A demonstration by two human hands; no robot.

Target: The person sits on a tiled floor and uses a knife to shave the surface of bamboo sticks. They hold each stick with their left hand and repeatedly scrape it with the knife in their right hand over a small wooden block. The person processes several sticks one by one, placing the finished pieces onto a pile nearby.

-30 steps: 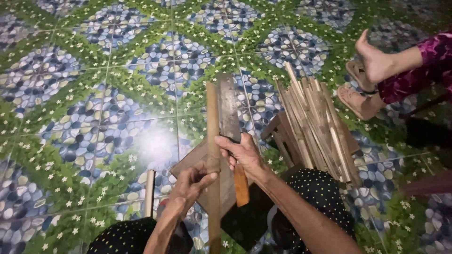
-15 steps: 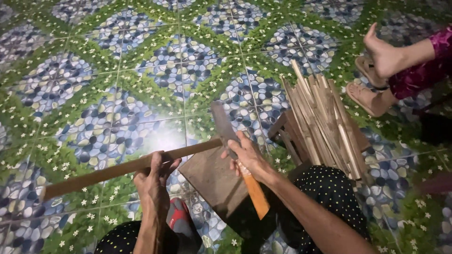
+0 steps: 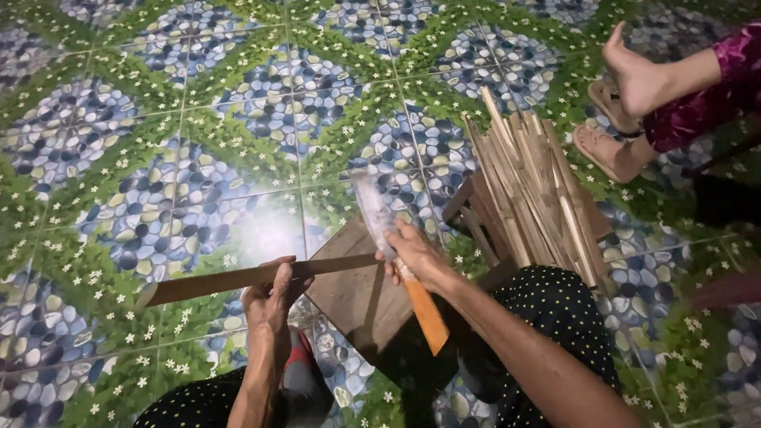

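Strip (image 3: pixel 238 280) flatter than before, knife (image 3: pixel 379 223) atop.

I see a floor (image 3: pixel 198 119) with blue pebbles and white flowers painted on it. A pile of thin wood sticks (image 3: pixel 531 190) leans nearby (someone's bare feet (image 3: pixel 626 79) rest on sandals (image 3: pixel 602 150)).

The left hand (image 3: pixel 269 297) holds a long wooden strip (image 3: pixel 238 279) level across a wooden board (image 3: pixel 357 289) on the tiled floor (image 3: pixel 198 119). The right hand (image 3: pixel 416 257) clasps an orange-handled cleaver (image 3: pixel 392 254) against the strip's end. Split sticks (image 3: pixel 531 190) lie beside the board.
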